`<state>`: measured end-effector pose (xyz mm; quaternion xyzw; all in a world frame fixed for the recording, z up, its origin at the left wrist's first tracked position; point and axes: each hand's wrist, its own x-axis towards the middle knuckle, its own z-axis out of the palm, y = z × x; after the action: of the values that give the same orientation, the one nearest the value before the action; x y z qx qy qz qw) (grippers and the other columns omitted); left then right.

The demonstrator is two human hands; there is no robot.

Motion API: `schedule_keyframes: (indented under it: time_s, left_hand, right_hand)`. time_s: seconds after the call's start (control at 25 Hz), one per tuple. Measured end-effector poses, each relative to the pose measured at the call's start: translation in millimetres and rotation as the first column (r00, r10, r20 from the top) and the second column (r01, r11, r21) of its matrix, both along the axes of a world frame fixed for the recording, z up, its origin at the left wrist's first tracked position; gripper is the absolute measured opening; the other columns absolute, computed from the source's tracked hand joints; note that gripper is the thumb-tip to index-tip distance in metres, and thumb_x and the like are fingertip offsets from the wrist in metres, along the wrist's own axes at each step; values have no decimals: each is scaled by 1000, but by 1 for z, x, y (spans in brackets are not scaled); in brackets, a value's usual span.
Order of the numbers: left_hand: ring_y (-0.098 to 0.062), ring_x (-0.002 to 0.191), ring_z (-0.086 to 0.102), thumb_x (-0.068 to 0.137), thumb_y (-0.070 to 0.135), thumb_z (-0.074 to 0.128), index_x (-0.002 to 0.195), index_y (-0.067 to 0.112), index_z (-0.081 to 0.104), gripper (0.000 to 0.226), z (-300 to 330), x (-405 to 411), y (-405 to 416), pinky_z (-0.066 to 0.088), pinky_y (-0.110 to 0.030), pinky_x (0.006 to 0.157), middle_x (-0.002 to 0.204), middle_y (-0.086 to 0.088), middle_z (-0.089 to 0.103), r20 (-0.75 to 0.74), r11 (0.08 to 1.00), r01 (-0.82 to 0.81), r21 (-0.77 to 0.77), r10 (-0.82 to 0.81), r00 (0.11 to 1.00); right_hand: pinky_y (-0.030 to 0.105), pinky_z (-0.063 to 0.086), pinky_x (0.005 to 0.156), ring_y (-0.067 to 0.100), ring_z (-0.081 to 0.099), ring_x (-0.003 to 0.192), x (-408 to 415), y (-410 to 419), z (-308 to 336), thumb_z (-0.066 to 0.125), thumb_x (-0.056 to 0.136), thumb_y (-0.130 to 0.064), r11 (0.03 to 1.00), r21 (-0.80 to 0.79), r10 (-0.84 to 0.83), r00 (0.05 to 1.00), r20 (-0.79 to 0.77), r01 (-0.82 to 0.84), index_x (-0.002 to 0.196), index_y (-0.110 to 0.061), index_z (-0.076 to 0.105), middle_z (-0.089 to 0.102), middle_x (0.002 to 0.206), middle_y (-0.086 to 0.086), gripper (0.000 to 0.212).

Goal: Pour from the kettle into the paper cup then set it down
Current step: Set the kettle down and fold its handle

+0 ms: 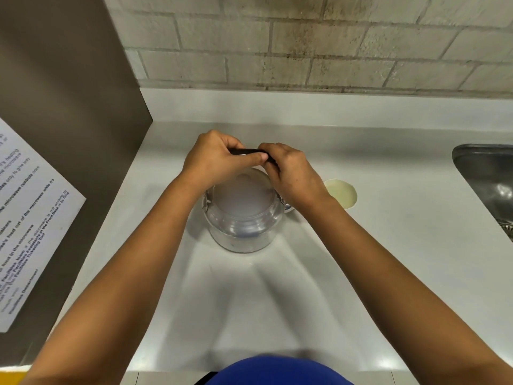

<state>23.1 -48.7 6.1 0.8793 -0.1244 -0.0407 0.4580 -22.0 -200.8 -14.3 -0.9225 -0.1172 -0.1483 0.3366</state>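
**While both hands grip the handle, the cup waits on the right**

From the head cam: left hand [219, 159] and right hand [291, 173] are both closed on the kettle [244, 215] handle, kettle upright on the counter [388, 245]. Cup [341, 192] stands just right of it, nearest the right hand, so I'd guess a rightward tip.

Colour rundown: the kettle [244, 215] is clear glass, fogged milky white inside, with a black handle [249, 152] across the top. At about 3 o'clock from it the paper cup [341, 192] is a pale creamy yellow. The counter [388, 245] is plain light grey, glossy. At 12 o'clock the wall [305, 40] is beige brick with darker grout and brownish stains. Dull brown panel [55, 79] at 9 o'clock, carrying a white notice [30, 223] in dark blue print. Steel-grey sink [488, 179] far right. Blue shirt [277, 369] at 6 o'clock.
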Motion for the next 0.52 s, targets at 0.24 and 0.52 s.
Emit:
schedule_keyframes:
  time_s: [0.24, 0.52]
  left_hand:
    - [-15, 55, 52, 58, 53, 77, 68, 15, 74, 39, -9, 2, 1, 41, -31, 58, 58, -3, 62, -18, 1000, 5, 9, -5, 1000]
    - [-9, 49, 50, 61, 61, 71, 61, 25, 68, 36, -16, 2, 4, 39, -25, 52, 49, 8, 56, 104, 992, -57, 112, 45, 994]
  right_hand:
    - [45, 49, 78, 33, 58, 90, 0, 2, -10, 47, 88, -12, 1000, 22, -10, 999, -33, 11, 109, -7, 56, 64, 102, 19, 24]
    - [33, 48, 80, 28, 59, 91, 0, 0, -16, 55, 83, -12, 996, 87, -13, 1000, -27, 16, 116, -8, 55, 64, 106, 16, 32]
